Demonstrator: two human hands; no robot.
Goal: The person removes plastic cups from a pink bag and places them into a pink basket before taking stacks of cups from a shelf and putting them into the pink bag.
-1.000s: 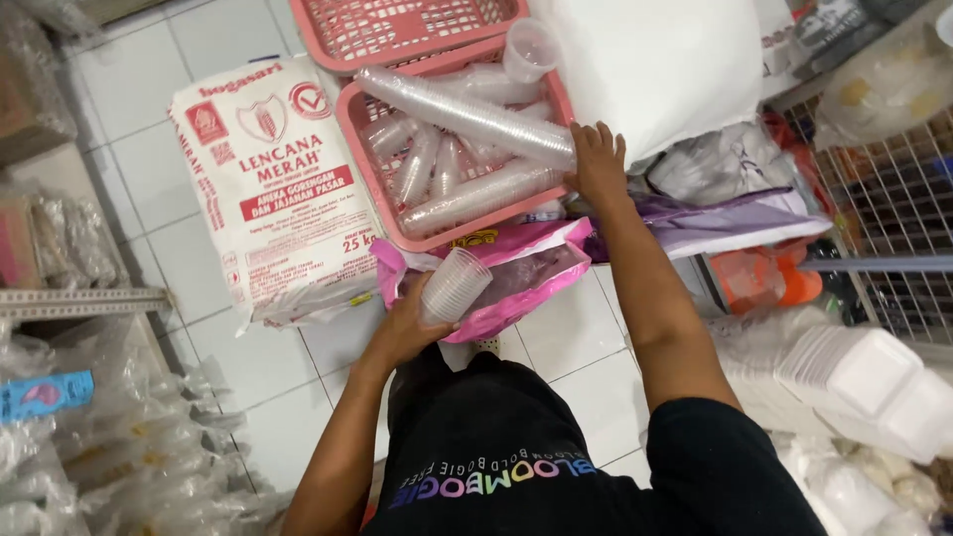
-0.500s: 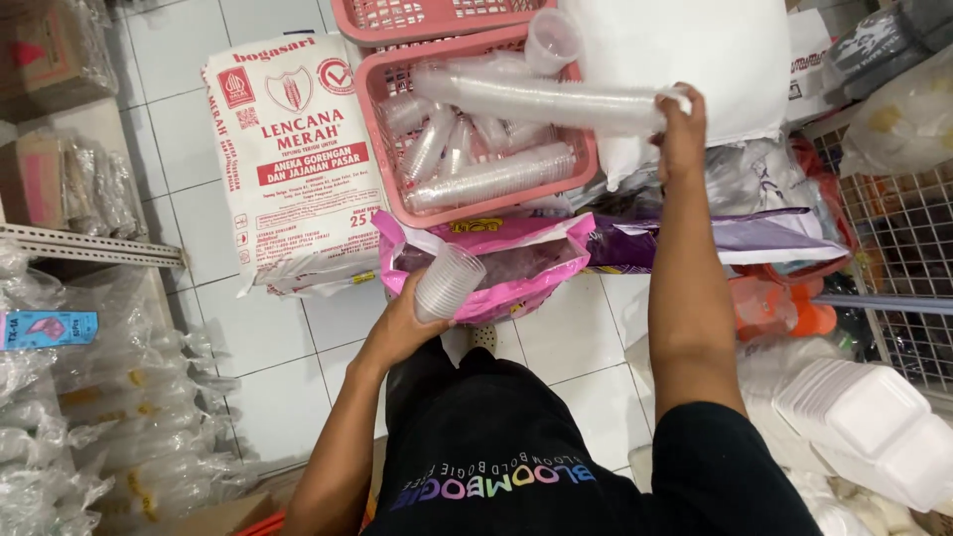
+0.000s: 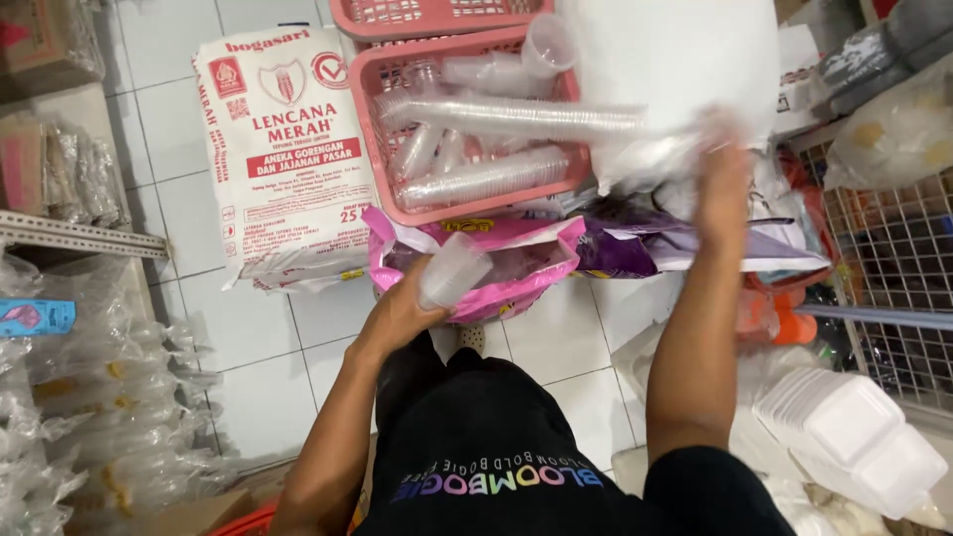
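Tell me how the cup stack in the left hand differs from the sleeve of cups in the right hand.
The cup stack in the left hand is short and stubby; the sleeve of cups in the right hand is a long tube. The short stack is held over the pink bag; the long sleeve lies level across the pink basket. The short stack shows sharp; the sleeve's held end is blurred. Both are clear plastic cups nested together.

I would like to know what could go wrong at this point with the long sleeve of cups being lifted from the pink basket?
The right hand grips the long sleeve of clear cups only at one end, so it may sag or slip back into the pink basket. The left hand loosely holds a short cup stack over the pink bag; it might drop.
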